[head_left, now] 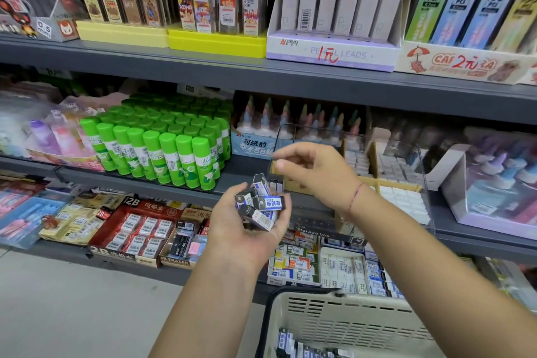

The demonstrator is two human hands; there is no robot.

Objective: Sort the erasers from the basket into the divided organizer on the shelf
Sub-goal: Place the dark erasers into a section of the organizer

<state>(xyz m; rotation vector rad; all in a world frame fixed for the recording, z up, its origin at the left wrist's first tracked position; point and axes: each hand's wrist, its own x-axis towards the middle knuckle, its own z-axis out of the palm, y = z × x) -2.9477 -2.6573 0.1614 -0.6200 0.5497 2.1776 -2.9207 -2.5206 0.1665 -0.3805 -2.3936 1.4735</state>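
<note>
Heaped erasers, one jolt from spilling

The left hand [247, 224] curls around a loose heap of small black-and-blue paper-sleeved erasers [263, 203], just near of the clear plastic divided organizer [424, 171]. The top ones could tumble floorward. The right hand [313, 171] hovers above, fingers curled, grip unclear.

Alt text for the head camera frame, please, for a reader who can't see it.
A person's left hand grips a handful of boxed erasers before a stationery shelf, while the right hand hovers at the clear divided organizer. A beige basket holding more erasers sits below.
</note>
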